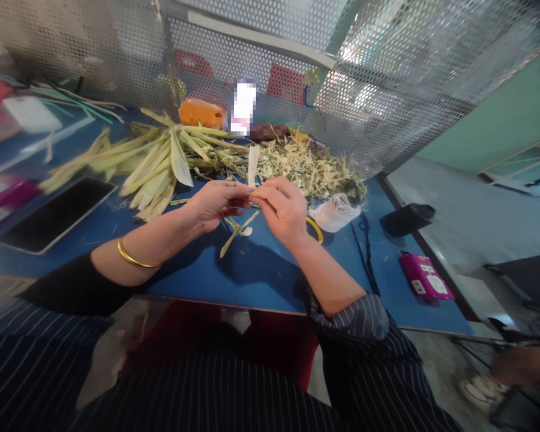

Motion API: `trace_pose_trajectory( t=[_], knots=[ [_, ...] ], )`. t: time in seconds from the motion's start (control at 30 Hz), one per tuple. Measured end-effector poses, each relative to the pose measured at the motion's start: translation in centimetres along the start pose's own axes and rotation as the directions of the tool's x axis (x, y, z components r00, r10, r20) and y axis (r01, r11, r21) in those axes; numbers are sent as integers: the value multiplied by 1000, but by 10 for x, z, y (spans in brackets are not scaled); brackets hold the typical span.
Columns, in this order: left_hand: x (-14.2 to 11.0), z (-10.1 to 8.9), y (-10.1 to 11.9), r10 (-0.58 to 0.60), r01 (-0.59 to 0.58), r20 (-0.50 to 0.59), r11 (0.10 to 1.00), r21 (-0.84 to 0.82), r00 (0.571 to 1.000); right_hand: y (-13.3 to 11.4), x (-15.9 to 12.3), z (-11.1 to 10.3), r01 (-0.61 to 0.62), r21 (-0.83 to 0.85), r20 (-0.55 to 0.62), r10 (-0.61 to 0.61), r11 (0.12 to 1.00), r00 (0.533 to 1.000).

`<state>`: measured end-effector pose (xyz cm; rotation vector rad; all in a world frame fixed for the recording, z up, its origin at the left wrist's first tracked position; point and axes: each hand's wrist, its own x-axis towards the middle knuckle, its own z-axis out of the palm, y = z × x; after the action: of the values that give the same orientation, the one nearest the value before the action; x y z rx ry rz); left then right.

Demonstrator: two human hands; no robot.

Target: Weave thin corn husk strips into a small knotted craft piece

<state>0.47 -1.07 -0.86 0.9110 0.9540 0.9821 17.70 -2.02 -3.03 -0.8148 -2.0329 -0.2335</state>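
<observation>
A pale strip of corn husk [252, 165] stands upright above my fingertips. My left hand [218, 204] pinches its lower end from the left, and my right hand [281, 207] pinches it from the right; the fingertips meet and hide that end. Just below the hands, a few narrow husk scraps [238, 231] lie crossed on the blue table [252, 279]. Behind my left hand spreads a bundle of long green-yellow husks [155, 162]. A heap of shredded husk bits [303, 165] lies behind my right hand. Close to my right wrist are a white thread spool [336, 213] and a yellow ring-shaped thing [314, 230].
A dark-screened phone [58, 213] lies at left, near a purple packet [9, 201]. On the right are a black cylinder [407, 220], a purple pack [426, 276] and a black cord [365, 255]. An orange packet [201, 113] stands before the perforated metal screen [216, 48].
</observation>
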Motion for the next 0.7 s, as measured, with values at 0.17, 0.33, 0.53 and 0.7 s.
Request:
trace_pose_trajectory(
  t=[0.17, 0.33, 0.53, 0.7],
  knots=[
    [2, 0, -3, 28, -30, 34, 999, 46, 999, -2, 2, -1, 48, -72, -29, -50, 996, 998],
    [-2, 4, -5, 201, -202, 16, 970, 135, 979, -5, 4, -1, -75, -65, -21, 74, 995, 997],
    [-5, 7, -7, 282, -281, 17, 945, 167, 959, -9, 5, 0, -181, 3, -1, 181, 983, 983],
    [-6, 9, -10, 290, -285, -20, 950, 132, 957, -12, 3, 2, -308, 122, 11, 309, 944, 951]
  ],
)
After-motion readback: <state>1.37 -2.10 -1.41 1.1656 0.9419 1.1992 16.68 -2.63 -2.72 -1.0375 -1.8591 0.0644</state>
